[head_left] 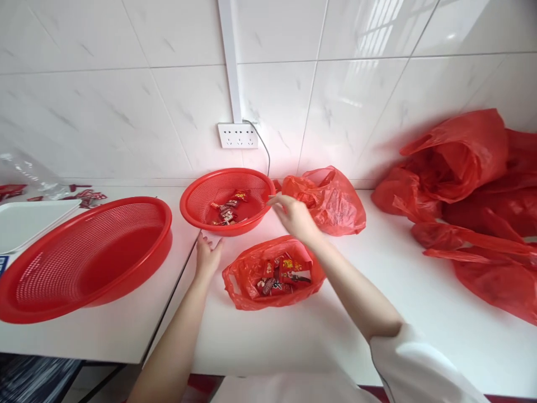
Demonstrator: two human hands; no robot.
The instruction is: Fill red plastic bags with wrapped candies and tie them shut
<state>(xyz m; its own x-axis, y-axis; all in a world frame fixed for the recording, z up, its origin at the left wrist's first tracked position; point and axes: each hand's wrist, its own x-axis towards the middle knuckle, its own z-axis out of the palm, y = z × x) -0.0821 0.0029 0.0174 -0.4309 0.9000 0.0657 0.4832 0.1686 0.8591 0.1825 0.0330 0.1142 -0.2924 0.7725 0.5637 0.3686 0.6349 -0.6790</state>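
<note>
A round red mesh basket (pixel 251 226) with several small red and dark packets (pixel 229 211) inside stands near the wall. My left hand (pixel 208 254) is just below its front rim, thumb and fingers apart, with nothing in it. At the basket's right rim is my right hand (pixel 293 215); its fingers are bent and partly blurred, and whether they hold anything is unclear. Between my forearms, an open red plastic bag (pixel 243 296) holds several red snack packets (pixel 293 270). Behind my right hand lies another red plastic bag (pixel 342 204).
A larger red mesh basket (pixel 163 240) stands at the left, beside a white tray (pixel 37 224), a clear plastic bottle (pixel 36 173) and scattered red packets (pixel 88 197). Large red bags (pixel 465 151) are heaped at the right. A cable hangs from the wall socket (pixel 238 136).
</note>
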